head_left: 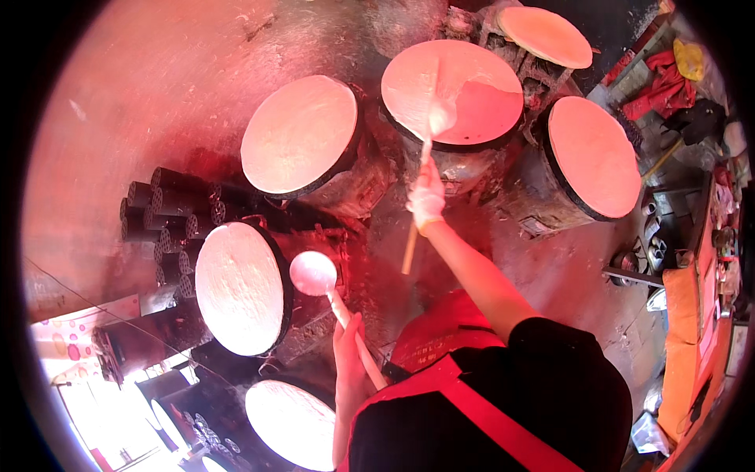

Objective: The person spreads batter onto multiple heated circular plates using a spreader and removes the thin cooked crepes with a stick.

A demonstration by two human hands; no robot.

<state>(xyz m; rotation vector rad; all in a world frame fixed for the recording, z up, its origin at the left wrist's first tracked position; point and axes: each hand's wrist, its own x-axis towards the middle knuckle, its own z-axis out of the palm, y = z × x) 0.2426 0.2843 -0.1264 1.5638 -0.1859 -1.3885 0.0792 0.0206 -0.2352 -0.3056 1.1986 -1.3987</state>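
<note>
My right hand (427, 195) is closed around the wooden handle of a long-handled spreading tool (440, 118). Its pale, blurred head rests on or just over the far middle round griddle (491, 110). Pale batter (409, 79) covers much of that griddle, while a smooth, darker patch shows at its right. Lower and to the left, my left hand (348, 340) grips the wooden handle of a ladle (313, 273). The ladle's round bowl is coated whitish and hangs beside the near left griddle (240, 289), whose surface is covered by a pale sheet.
More pale-topped griddles stand on drum stoves: upper left (299, 135), right (594, 157), and near left (291, 421). A pale disc (545, 36) sits at the far right. Black honeycomb briquettes (169, 204) are stacked at left. An orange-covered bench (680, 354) lines the right side.
</note>
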